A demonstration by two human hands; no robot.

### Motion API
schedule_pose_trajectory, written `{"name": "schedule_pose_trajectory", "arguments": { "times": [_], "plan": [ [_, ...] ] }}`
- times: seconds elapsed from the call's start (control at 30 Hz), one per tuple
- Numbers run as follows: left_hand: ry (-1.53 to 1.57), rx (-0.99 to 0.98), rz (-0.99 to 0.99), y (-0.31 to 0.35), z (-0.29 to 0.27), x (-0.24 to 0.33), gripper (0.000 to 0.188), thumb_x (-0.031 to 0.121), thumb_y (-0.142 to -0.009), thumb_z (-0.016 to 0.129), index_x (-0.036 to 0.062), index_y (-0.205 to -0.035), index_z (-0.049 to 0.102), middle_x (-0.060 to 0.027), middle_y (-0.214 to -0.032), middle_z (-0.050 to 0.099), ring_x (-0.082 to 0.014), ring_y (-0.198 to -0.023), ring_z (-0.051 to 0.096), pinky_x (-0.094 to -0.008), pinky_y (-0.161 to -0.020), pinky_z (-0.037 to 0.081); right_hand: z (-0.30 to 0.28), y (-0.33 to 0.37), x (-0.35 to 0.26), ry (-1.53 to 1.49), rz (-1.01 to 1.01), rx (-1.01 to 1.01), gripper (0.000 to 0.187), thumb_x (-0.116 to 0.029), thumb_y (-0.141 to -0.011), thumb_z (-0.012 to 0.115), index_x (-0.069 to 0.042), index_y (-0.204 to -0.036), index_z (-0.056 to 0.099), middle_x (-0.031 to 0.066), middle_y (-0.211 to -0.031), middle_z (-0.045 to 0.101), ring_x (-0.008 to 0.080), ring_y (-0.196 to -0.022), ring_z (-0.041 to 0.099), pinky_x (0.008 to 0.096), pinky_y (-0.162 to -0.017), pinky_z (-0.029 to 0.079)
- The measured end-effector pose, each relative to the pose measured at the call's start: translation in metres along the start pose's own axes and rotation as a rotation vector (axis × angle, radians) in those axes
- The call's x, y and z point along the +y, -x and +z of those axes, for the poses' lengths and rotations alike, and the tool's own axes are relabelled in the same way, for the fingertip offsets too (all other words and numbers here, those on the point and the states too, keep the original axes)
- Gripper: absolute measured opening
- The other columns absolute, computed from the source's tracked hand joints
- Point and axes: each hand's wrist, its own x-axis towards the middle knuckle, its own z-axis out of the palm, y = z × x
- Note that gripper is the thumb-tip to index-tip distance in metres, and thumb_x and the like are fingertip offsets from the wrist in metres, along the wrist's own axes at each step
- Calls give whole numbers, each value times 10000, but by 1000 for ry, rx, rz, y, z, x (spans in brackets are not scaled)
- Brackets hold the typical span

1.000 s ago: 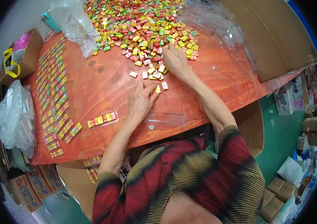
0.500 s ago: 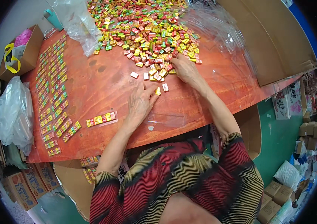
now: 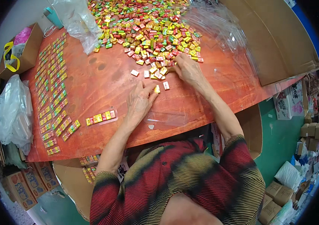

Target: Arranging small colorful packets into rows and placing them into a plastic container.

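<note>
Small boxes in yellow, red, green and white lie in a big heap [image 3: 148,32] on a reddish wooden table. My left hand [image 3: 140,100] is near the table's front, its thumb and forefinger closed on a small yellow box [image 3: 157,89]. Right beside that one, a small white-and-red box [image 3: 166,86] lies loose. At the heap's near edge my right hand [image 3: 188,71] has its fingers curled down among the boxes; what they hold, if anything, is hidden. Between the hands sits a little cluster of boxes [image 3: 156,73].
Clear plastic trays [image 3: 167,117] lie before me. One filled tray [image 3: 101,118] stands left of my left forearm, and rows of filled trays [image 3: 54,86] line the table's left side. Clear plastic film [image 3: 217,26] and a cardboard carton [image 3: 272,41] are at the back right.
My right hand's fingers have drawn in and curled lower at the heap's edge; the red boxes by its fingertips no longer show. My left hand and the yellow box have shifted slightly left.
</note>
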Motion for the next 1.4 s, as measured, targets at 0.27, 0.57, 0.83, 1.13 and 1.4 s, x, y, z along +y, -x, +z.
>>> {"name": "schedule_pose_trajectory", "arguments": {
  "times": [0.27, 0.57, 0.83, 1.13, 1.4],
  "plan": [
    [-14, 22, -53, 6, -10, -2, 290, 171, -706, 679, 127, -989, 635, -128, -817, 495, -307, -744, 559, -406, -632, 456, 16, 44, -53, -189, 119, -32, 177, -177, -793, 569, -28, -879, 526, 172, -825, 561, 348, -783, 559, 421, -685, 443],
    [-15, 36, -68, 7, -14, -4, 300, 163, -704, 683, 123, -998, 638, -134, -815, 486, -300, -732, 550, -398, -634, 451, 11, 41, -48, -312, -15, 65, 202, -185, -798, 579, -49, -943, 548, 160, -821, 552, 353, -798, 560, 413, -706, 446],
    [16, 24, -28, 5, -15, -10, 304, 150, -699, 685, 123, -999, 643, -128, -792, 475, -291, -741, 533, -391, -645, 443, 7, 40, -71, -165, 86, -166, 188, -198, -813, 568, -69, -949, 582, 144, -811, 550, 326, -808, 564, 409, -685, 455],
    [-9, 23, 26, 3, -14, -14, 297, 157, -685, 694, 107, -974, 646, -127, -787, 472, -285, -757, 528, -393, -664, 436, 16, 46, -30, -146, 186, 5, 199, -195, -813, 549, -58, -956, 544, 173, -834, 578, 352, -779, 575, 445, -697, 459],
    [-47, 2, 81, 2, -13, -15, 315, 165, -705, 691, 124, -1012, 634, -91, -779, 490, -254, -711, 542, -364, -625, 445, 0, 51, -33, -137, 68, -117, 356, -168, -776, 613, -33, -1089, 511, 156, -1028, 511, 351, -919, 537, 409, -752, 443]
  ]
}}
